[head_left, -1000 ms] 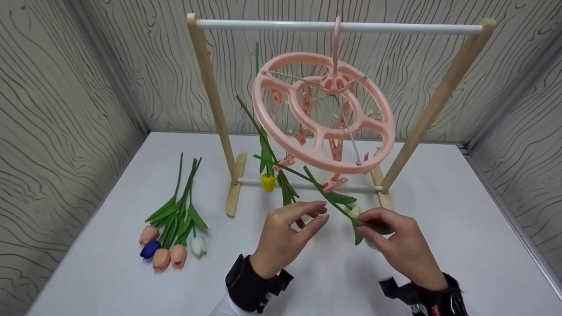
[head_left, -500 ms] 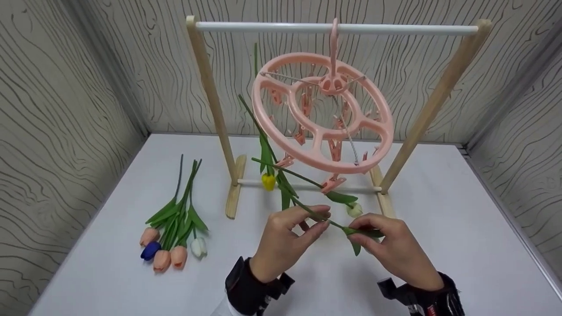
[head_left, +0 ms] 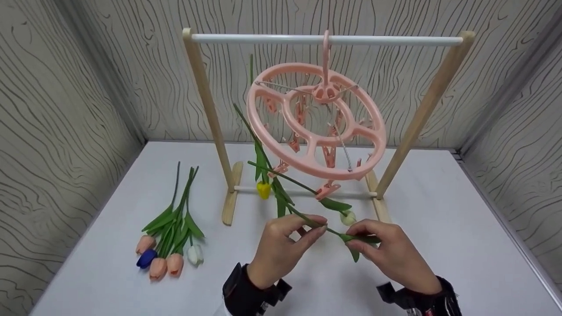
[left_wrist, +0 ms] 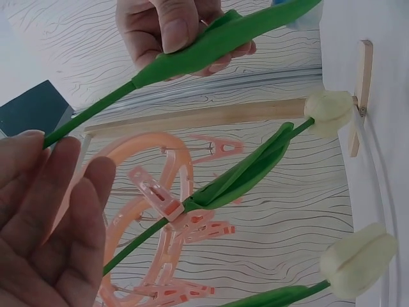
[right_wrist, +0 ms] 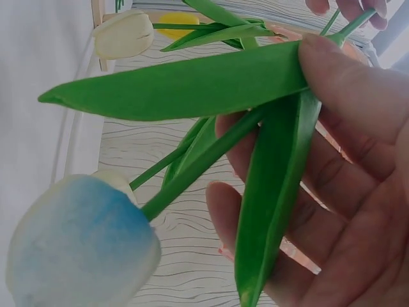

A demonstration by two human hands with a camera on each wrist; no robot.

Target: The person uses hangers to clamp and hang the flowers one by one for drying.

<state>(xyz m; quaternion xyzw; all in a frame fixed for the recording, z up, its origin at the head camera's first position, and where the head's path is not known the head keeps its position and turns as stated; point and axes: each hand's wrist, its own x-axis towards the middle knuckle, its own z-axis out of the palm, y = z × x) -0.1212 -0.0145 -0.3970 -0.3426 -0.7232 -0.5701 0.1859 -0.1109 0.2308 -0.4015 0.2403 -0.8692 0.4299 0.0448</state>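
Both hands hold an artificial tulip with a pale blue-and-white bloom (right_wrist: 83, 243). My right hand (head_left: 388, 252) pinches it where the green leaves (right_wrist: 179, 83) join the stem. With thumb and fingertips, my left hand (head_left: 281, 248) pinches the stem (left_wrist: 96, 112) farther along. Just beyond the hands hangs a pink round clip hanger (head_left: 303, 164). One of its clips (head_left: 328, 189) grips the stem of a white tulip (head_left: 348, 218). A yellow tulip (head_left: 264, 190) hangs bloom-down at its left side, and a second white tulip (left_wrist: 358, 259) shows in the left wrist view.
The hanger hooks over a white rod (head_left: 263, 39) between wooden posts (head_left: 206, 105). On the white table (head_left: 101, 281) at left lie several tulips: pink (head_left: 158, 268), blue (head_left: 147, 259) and white (head_left: 195, 254). Patterned panels (head_left: 167, 87) enclose the table's back and sides.
My right hand has brought the tulip's stem left and down into my left hand's fingers, which now pinch it. The head view has tilted slightly up.
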